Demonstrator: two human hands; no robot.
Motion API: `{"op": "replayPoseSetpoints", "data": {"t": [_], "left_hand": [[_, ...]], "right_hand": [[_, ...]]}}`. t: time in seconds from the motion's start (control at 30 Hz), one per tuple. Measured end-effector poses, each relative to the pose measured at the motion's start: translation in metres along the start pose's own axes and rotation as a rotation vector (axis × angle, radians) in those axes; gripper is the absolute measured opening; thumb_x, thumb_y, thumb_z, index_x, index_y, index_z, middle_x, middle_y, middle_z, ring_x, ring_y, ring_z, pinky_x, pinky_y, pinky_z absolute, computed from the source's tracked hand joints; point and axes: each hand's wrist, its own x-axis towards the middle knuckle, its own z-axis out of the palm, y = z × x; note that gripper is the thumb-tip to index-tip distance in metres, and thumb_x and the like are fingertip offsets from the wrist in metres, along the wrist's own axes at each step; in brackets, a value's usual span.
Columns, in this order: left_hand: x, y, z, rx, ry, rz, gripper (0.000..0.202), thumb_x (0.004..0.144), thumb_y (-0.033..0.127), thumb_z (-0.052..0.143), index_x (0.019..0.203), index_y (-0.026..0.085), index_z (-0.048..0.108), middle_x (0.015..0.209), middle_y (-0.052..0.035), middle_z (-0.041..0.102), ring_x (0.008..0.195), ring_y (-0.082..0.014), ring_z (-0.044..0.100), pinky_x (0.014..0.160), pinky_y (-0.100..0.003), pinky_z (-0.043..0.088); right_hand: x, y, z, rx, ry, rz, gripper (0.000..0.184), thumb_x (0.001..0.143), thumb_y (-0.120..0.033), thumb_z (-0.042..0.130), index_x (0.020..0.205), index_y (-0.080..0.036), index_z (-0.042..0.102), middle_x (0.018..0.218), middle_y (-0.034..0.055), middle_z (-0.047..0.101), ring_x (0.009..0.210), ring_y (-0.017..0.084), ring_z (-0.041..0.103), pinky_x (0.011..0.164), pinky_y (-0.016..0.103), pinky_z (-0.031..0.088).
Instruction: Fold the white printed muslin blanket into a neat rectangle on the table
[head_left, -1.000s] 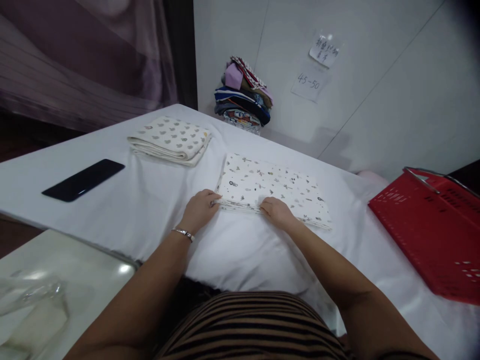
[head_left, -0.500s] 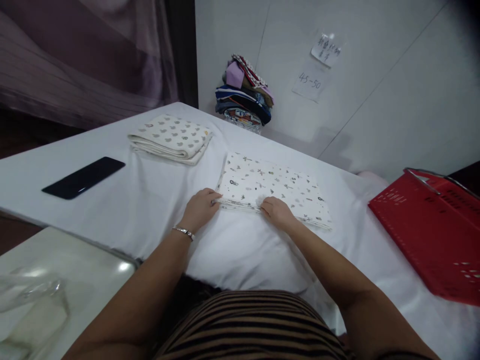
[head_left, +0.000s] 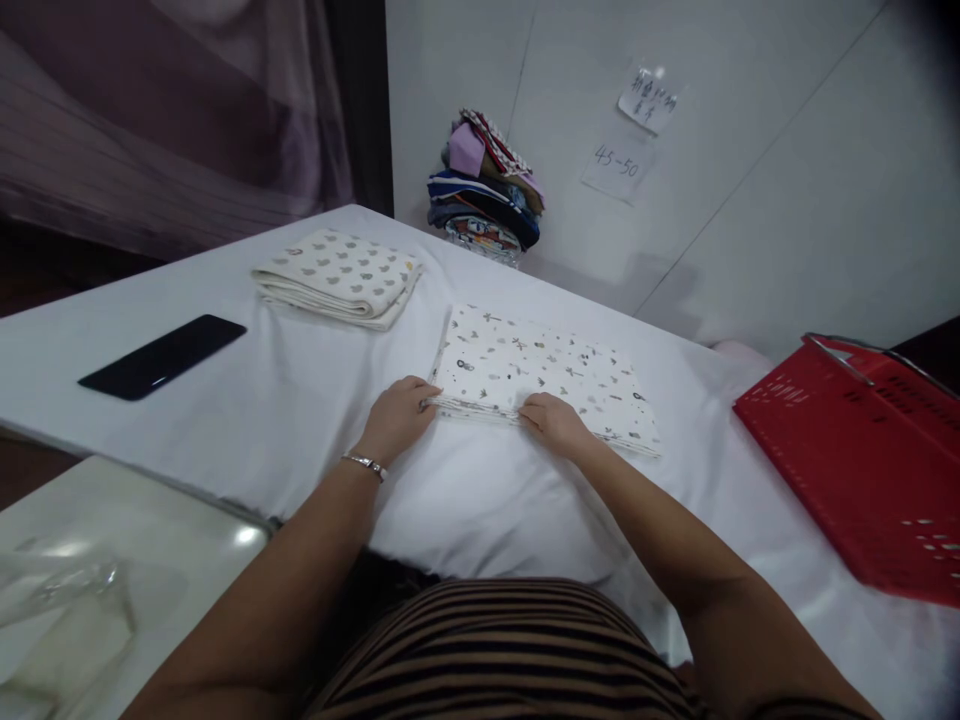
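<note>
A white cloth with small grey and brown prints lies folded in flat layers on the white-covered table. At its near left corner my left hand, with a bracelet at the wrist, pinches the layered edge between thumb and fingers. Further right along the same near edge, my right hand grips the layers, its fingers curled on top and the thumb at the fold. Behind and to the left rests another folded cloth, cream with grey leaf-like prints, touched by neither hand.
A black phone-like slab lies at the table's left. The red basket stands on the right. Stacked folded clothes are by the wall behind, near paper signs. At lower left, clear plastic lies on a pale surface.
Hardly anything differs. Both hands keep their hold on the near edge of the printed cloth, and the whole view has shifted very slightly.
</note>
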Motion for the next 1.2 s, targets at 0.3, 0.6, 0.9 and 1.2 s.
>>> {"op": "replayPoseSetpoints", "data": {"t": [0.3,0.6,0.9,1.2], "left_hand": [[0.0,0.0,0.0,-0.012,0.005,-0.004,0.031,0.078,0.025,0.045,0.101,0.023,0.064,0.107,-0.0019,0.06,0.1,-0.0188,0.055,0.086,-0.03,0.044],[-0.001,0.002,-0.001,0.001,-0.009,-0.008,0.031,0.078,0.025,0.045,0.103,0.023,0.064,0.107,-0.0015,0.06,0.098,-0.0183,0.055,0.084,-0.029,0.045],[0.0,0.002,-0.002,0.021,-0.018,-0.024,0.032,0.078,0.026,0.045,0.103,0.024,0.064,0.109,-0.0008,0.06,0.1,-0.0174,0.055,0.083,-0.027,0.045],[-0.002,0.004,-0.003,0.021,-0.008,-0.037,0.03,0.08,0.026,0.044,0.102,0.025,0.064,0.108,0.0009,0.06,0.098,-0.0155,0.056,0.079,-0.025,0.045]], "right_hand": [[0.004,-0.001,0.002,-0.076,0.0,0.035,0.024,0.091,-0.022,0.042,0.089,-0.017,0.065,0.091,0.0079,0.062,0.087,0.018,0.053,0.074,0.028,0.04],[0.006,-0.003,0.005,-0.243,0.046,0.056,0.026,0.093,-0.02,0.04,0.088,-0.015,0.065,0.088,0.0087,0.061,0.084,0.019,0.05,0.071,0.03,0.032],[0.0,-0.004,0.014,-0.206,0.075,-0.003,0.026,0.093,-0.021,0.04,0.086,-0.018,0.065,0.089,0.0071,0.061,0.085,0.019,0.049,0.073,0.03,0.033],[0.009,0.004,0.01,-0.283,0.182,0.001,0.024,0.091,-0.019,0.042,0.087,-0.017,0.066,0.089,0.0079,0.062,0.082,0.019,0.049,0.068,0.03,0.031]]}}
